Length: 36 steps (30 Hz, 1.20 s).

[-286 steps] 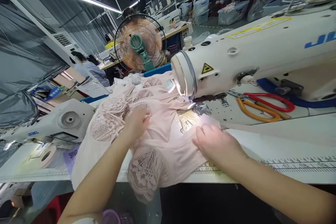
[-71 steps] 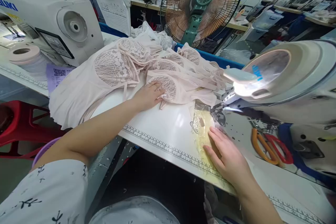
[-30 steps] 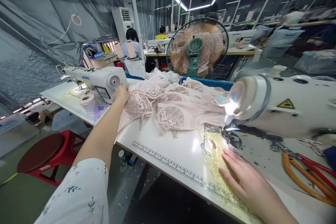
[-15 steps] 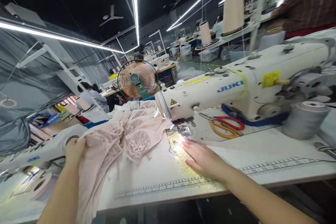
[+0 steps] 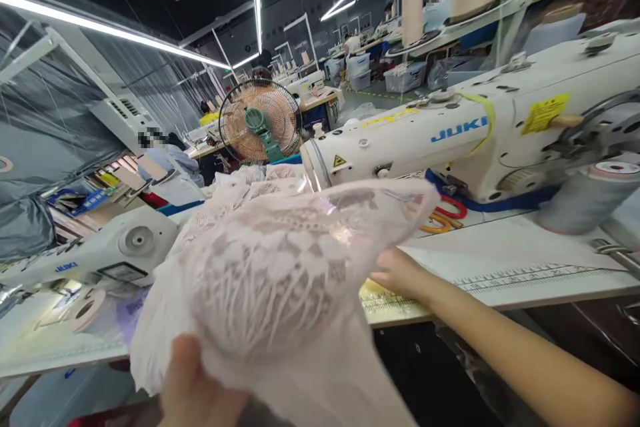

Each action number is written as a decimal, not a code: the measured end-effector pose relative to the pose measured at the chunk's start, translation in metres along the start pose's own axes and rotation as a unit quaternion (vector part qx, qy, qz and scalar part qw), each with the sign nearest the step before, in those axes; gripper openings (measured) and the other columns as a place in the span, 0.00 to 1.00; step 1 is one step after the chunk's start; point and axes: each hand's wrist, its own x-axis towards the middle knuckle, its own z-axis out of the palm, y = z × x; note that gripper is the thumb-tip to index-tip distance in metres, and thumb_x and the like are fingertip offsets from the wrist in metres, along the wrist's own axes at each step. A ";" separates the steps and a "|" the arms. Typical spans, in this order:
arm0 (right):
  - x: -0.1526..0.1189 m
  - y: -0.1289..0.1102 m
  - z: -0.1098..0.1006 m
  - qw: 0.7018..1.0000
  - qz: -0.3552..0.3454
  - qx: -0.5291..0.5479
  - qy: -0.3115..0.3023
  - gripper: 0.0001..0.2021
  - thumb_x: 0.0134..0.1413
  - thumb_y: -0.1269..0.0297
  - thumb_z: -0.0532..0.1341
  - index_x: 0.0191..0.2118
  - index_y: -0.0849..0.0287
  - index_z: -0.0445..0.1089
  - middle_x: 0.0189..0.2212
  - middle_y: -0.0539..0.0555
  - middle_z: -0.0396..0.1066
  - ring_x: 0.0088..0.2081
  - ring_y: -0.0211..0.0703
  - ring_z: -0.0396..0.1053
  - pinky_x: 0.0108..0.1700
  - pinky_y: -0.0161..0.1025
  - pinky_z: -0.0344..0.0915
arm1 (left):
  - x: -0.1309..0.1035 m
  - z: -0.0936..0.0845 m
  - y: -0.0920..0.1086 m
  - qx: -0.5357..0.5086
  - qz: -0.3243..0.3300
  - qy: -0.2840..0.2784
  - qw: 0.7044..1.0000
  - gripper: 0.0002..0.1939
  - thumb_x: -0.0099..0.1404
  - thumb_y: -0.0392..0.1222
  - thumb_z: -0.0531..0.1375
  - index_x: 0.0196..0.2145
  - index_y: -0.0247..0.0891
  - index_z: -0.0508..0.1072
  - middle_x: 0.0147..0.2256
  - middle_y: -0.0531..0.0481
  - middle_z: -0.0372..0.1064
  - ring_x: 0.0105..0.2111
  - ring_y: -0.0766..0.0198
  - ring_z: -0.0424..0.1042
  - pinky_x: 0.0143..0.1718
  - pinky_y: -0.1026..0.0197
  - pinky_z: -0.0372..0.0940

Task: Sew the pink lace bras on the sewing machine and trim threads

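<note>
A pale pink lace bra (image 5: 270, 280) with a rounded, patterned cup fills the middle foreground, raised over the table's front edge. My left hand (image 5: 197, 387), blurred at the bottom, is closed on its lower edge, thumb on top. My right hand (image 5: 400, 273) is low by the lit table edge, just beyond the bra's right side. The fabric covers most of its fingers, so their grip is hidden. More pale pink lace pieces (image 5: 220, 203) lie heaped behind. The bra hides the needle area of the white sewing machine (image 5: 400, 140).
Red and orange-handled scissors (image 5: 445, 217) lie under the machine arm, partly covered. A grey thread cone (image 5: 590, 197) stands at right. Ruler markings (image 5: 530, 273) run along the table front. Another sewing machine (image 5: 135, 240) is at left; a fan (image 5: 260, 121) and seated people are beyond.
My left hand has brought the lace bra up and toward me, rightward across the view. My right hand, flat on the lit plate before, is now partly behind the fabric. The camera has shifted.
</note>
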 end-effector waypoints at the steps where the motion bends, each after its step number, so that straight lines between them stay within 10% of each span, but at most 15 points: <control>1: 0.000 0.000 -0.002 1.000 0.009 0.016 -0.002 0.18 0.57 0.56 0.53 0.48 0.57 0.72 0.51 0.59 0.71 0.56 0.55 0.64 0.55 0.53 0.62 | 0.011 0.013 -0.008 -0.037 -0.001 0.017 0.999 0.23 0.56 0.65 0.59 0.49 0.67 0.70 0.48 0.60 0.73 0.56 0.50 0.65 0.55 0.47 0.67; 6: 0.000 0.000 -0.013 0.993 0.072 0.088 -0.035 0.24 0.63 0.54 0.43 0.47 0.56 0.73 0.42 0.56 0.76 0.45 0.51 0.73 0.45 0.47 0.70 | 0.084 0.052 -0.046 -0.179 -0.023 0.164 0.970 0.20 0.67 0.39 0.54 0.56 0.49 0.67 0.51 0.51 0.71 0.57 0.58 0.65 0.56 0.55 0.65; 14: 0.010 -0.009 -0.028 0.988 0.112 0.067 -0.079 0.21 0.57 0.51 0.50 0.47 0.58 0.71 0.47 0.59 0.73 0.48 0.54 0.71 0.45 0.48 0.68 | 0.106 -0.005 -0.076 -0.206 -0.037 0.300 0.931 0.18 0.69 0.32 0.51 0.51 0.47 0.70 0.50 0.51 0.72 0.53 0.64 0.69 0.52 0.59 0.68; 25: 0.019 -0.035 -0.007 0.982 0.037 -0.034 -0.184 0.13 0.52 0.60 0.52 0.19 0.55 0.57 0.18 0.48 0.62 0.21 0.39 0.61 0.23 0.35 0.55 | 0.099 0.001 -0.062 -0.201 -0.035 0.238 0.950 0.20 0.70 0.34 0.47 0.56 0.42 0.66 0.52 0.45 0.70 0.51 0.61 0.70 0.47 0.61 0.70; 36: 0.060 -0.019 -0.013 0.967 0.106 -0.216 -0.088 0.10 0.53 0.71 0.51 0.37 0.60 0.69 0.31 0.59 0.70 0.29 0.46 0.65 0.25 0.38 0.48 | 0.089 -0.032 -0.051 0.132 -0.150 0.143 0.969 0.10 0.61 0.46 0.61 0.36 0.36 0.74 0.39 0.41 0.75 0.37 0.54 0.76 0.32 0.58 0.73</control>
